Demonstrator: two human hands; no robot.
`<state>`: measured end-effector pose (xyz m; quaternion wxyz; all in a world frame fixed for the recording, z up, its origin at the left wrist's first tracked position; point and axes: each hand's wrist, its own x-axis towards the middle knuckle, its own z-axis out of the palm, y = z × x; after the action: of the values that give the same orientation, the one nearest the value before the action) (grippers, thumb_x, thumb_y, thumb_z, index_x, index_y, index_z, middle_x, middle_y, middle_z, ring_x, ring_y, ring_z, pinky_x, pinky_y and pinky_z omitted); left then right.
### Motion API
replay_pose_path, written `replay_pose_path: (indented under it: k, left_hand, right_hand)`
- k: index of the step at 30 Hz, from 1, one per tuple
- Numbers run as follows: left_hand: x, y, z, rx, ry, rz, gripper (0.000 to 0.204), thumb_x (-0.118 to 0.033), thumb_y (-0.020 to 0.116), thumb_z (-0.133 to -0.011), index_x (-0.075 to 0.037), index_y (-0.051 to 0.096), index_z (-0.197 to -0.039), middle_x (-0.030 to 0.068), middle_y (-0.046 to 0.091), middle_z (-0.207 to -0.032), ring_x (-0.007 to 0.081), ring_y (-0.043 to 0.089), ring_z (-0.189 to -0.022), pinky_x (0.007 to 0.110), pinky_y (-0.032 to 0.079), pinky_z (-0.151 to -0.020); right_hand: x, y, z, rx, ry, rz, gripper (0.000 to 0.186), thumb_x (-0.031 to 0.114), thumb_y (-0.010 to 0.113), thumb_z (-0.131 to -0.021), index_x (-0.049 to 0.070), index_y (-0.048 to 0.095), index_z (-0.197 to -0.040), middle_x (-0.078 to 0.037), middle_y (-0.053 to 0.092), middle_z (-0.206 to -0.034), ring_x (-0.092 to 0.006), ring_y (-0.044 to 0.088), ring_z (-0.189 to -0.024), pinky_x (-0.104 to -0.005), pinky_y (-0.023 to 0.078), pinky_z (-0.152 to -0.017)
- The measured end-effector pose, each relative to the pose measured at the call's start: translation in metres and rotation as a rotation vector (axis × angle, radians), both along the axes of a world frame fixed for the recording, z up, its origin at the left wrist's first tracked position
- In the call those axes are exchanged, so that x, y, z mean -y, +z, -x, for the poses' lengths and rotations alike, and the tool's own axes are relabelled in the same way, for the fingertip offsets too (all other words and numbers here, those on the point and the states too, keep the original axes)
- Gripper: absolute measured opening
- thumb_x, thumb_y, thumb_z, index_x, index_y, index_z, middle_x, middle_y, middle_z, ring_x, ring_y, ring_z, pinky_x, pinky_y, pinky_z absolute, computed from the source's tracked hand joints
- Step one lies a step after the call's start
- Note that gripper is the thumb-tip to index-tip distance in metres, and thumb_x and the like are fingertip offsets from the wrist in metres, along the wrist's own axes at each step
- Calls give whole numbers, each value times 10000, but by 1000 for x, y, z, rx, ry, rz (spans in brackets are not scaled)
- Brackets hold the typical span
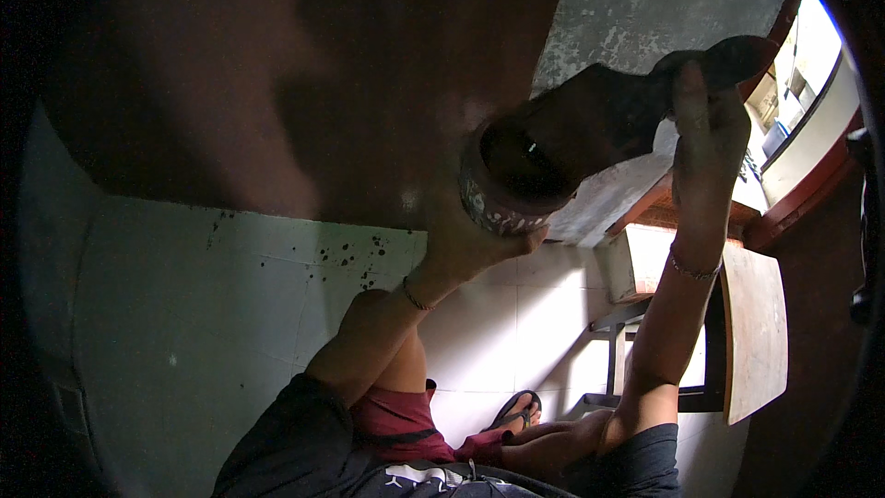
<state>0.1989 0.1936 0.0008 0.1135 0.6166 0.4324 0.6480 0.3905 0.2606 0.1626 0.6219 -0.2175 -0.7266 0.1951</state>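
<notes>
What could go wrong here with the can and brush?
The brush in the right hand has its end at the can's mouth; it might drip on the tiles, which already bear dark spots. The can seems held by the left hand alone, so a slip could spill anything inside, perhaps near the sandalled foot. Its contents are too dark to see.

The dark tool (608,120) looks matt, the pot (490,210) speckled, the grey wall (654,5) rough, the tiles (470,332) smooth.
</notes>
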Motion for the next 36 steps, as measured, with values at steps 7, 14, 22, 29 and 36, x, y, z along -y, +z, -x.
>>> replay_pose_path:
  k: [7,14,22,29,36]
  left_hand:
    - [-7,-1,-28,52,-76,-225,1015,-358,928,-594,14,404,-1380,205,533,-1307,299,556,-1200,423,466,-1008]
    - [-10,-7,-36,30,-56,-144,1039,-365,935,-586,12,390,-1386,201,568,-1263,309,585,-1166,426,471,-1002]
    - [-14,-14,-40,21,-51,-109,1051,-409,928,-586,10,389,-1385,202,577,-1244,316,590,-1152,426,468,-999]
    - [-8,-12,-36,-50,4,-102,1057,-391,929,-588,15,376,-1391,216,576,-1253,332,605,-1142,423,484,-984]
    - [-6,-3,-31,-6,-9,-145,1011,-360,923,-608,10,388,-1382,215,589,-1244,325,621,-1131,411,499,-976]
  right_hand:
    - [13,-5,-7,264,110,-25,253,249,739,-910,1,699,-944,-67,714,-844,-123,655,-752,-289,504,-679]
    - [6,-6,-15,309,84,-52,242,231,761,-870,-4,703,-884,-94,685,-763,-154,631,-661,-311,487,-630]
    - [-2,-7,-11,541,57,-188,235,218,760,-871,-6,698,-841,-115,679,-758,-181,624,-625,-327,484,-588]
    - [-10,-16,5,571,78,-246,254,212,772,-860,-25,700,-808,-115,674,-698,-159,608,-558,-305,454,-523]
    - [-11,-19,9,606,64,-239,243,206,767,-862,-15,695,-794,-95,647,-658,-138,561,-519,-302,394,-480]
